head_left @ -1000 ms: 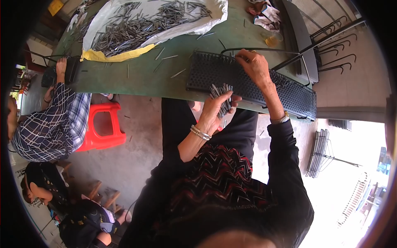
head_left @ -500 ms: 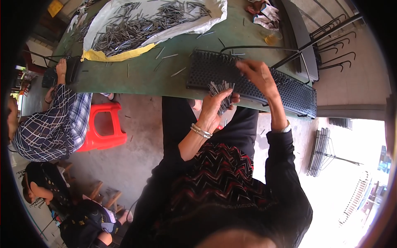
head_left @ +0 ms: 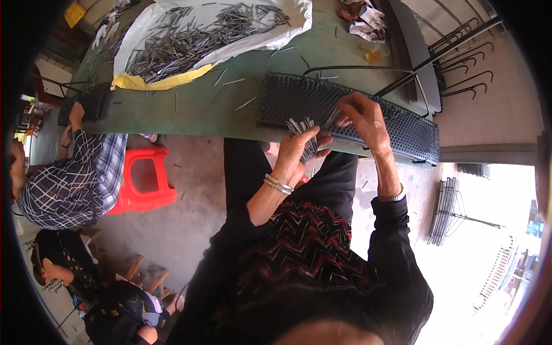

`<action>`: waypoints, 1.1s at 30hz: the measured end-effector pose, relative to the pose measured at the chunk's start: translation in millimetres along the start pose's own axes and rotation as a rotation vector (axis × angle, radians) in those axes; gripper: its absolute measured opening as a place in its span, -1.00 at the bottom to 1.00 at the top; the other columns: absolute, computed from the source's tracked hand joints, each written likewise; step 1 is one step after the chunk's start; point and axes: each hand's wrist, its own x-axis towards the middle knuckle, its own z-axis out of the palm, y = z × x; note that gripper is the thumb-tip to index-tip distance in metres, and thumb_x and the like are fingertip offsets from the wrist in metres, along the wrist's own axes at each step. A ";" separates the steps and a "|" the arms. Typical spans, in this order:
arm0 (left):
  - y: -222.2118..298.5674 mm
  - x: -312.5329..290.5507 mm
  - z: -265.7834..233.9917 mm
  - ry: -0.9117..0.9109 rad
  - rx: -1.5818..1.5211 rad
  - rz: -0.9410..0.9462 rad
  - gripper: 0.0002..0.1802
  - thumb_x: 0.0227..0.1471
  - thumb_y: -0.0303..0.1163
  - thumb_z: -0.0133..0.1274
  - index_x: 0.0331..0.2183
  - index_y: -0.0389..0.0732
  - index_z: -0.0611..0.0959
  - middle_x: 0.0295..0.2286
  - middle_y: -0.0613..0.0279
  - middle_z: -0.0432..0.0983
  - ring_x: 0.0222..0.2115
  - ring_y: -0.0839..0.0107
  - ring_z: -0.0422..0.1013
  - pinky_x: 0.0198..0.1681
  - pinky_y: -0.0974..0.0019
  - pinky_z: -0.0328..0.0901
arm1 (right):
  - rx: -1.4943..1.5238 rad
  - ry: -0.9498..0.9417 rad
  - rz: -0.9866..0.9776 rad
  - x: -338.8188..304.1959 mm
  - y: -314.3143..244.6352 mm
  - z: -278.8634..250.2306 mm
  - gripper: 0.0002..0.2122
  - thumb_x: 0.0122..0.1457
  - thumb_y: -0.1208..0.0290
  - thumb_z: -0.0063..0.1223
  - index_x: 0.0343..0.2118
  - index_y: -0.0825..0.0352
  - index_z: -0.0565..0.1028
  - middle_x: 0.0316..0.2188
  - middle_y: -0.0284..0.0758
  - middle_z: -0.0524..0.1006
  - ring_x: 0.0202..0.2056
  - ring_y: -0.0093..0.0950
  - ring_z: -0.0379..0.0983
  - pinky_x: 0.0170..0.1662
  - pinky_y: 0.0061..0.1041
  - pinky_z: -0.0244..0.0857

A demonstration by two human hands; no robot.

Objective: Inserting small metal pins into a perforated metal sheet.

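Green table (head_left: 190,112) dominates. White sack (head_left: 256,52) toward far edge, holding rod heap (head_left: 195,43); careless tug could spill it. Black perforated tray (head_left: 282,106) along near edge, right part; hard nudge might tip it off. Left hand (head_left: 293,152) just off near edge, fingers clasping fanned bundle of grey rods (head_left: 299,127); slackened grip could drop some to floor (head_left: 198,190). Right hand (head_left: 365,125) over tray, fingers curled; too blurred, can't tell if gripping anything. Loose rods (head_left: 246,103) between sack and tray; stray sweep could scatter them.
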 end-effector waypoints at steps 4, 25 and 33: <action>-4.9 1.1 3.5 -0.035 -0.021 -0.017 -0.82 0.08 -0.37 0.07 -0.27 -0.24 0.56 -0.33 0.04 0.57 -0.29 0.22 0.53 -0.25 0.14 0.46 | -0.079 0.275 -0.084 19.3 7.0 -4.4 -0.82 0.21 0.48 -0.06 -0.25 0.52 0.46 -0.47 -0.25 0.55 -0.45 -0.55 0.53 -0.36 -0.62 0.40; -7.8 -2.0 6.8 -0.009 -0.066 -0.069 -0.89 0.04 -0.40 0.10 -0.36 -0.19 0.53 -0.42 0.07 0.58 -0.48 0.34 0.51 -0.43 0.22 0.47 | -0.405 0.418 -0.271 45.6 37.9 1.9 -0.91 0.14 0.49 0.02 -0.32 0.35 0.50 -0.50 -0.21 0.55 -0.47 -0.34 0.55 -0.42 -0.44 0.38; -12.4 1.2 -0.5 -0.009 -0.010 -0.005 -0.90 0.03 -0.40 0.12 -0.37 -0.19 0.56 -0.54 0.19 0.54 -0.60 0.46 0.41 -0.59 0.37 0.32 | -0.761 0.404 -0.413 49.3 36.8 2.7 -0.88 0.07 0.38 0.10 -0.33 0.19 0.57 -0.40 -0.23 0.50 -0.37 -0.19 0.47 -0.31 -0.28 0.35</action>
